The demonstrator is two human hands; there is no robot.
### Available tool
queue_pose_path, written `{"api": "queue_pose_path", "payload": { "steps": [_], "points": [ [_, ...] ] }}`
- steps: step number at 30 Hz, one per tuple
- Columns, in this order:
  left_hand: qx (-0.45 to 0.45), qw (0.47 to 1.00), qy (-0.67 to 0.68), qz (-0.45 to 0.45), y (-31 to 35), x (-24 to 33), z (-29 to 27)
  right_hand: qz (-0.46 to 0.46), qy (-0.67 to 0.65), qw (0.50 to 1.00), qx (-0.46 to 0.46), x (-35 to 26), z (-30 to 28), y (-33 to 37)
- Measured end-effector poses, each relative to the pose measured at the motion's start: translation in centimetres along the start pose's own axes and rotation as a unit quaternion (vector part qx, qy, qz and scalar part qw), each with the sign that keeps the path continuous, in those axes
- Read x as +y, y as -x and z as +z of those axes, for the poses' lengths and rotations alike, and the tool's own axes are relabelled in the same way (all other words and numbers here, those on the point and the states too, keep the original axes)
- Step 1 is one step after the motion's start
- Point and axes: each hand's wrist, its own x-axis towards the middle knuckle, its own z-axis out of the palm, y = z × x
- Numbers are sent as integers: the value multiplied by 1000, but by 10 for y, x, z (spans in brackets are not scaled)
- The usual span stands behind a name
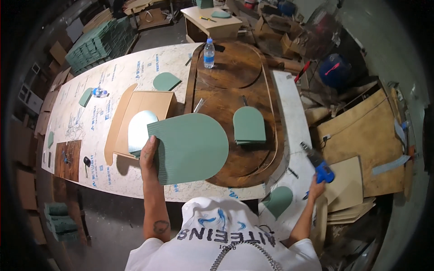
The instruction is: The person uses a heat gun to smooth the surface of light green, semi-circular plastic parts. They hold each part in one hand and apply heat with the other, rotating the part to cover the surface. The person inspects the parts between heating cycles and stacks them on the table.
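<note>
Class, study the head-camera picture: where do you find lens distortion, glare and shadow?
Head view: fisheye distortion bows the white tabletop, and the frame's corners fall to black; head view: glare whitens the silvery arched plate near the green arched panel in the left hand; head view: a shadow lies on the tabletop by the cardboard box.

a blue-capped bottle [209,55] stands well left of a blue drum [329,78].

The central panel [192,147] is looking matt, partly ribbed; the upper-centre bottle [209,56] is showing clear, glossy plastic.
</note>
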Motion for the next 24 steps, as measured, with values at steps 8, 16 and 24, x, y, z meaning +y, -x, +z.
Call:
{"api": "queue_pose_path", "payload": {
  "steps": [8, 16, 24],
  "points": [
    [-53, 995, -78, 44, 8, -20, -14, -291, -207, 899, 252, -96, -163, -6],
    [-216, 969, -90, 84, 10, -12, -6, -359, -202, 857, 310, -82, -222, -6],
    [-171, 981, -88, 5, 15, -14, 3, -465, -353, 799, 143, -142, -250, 21]
  ]
}}
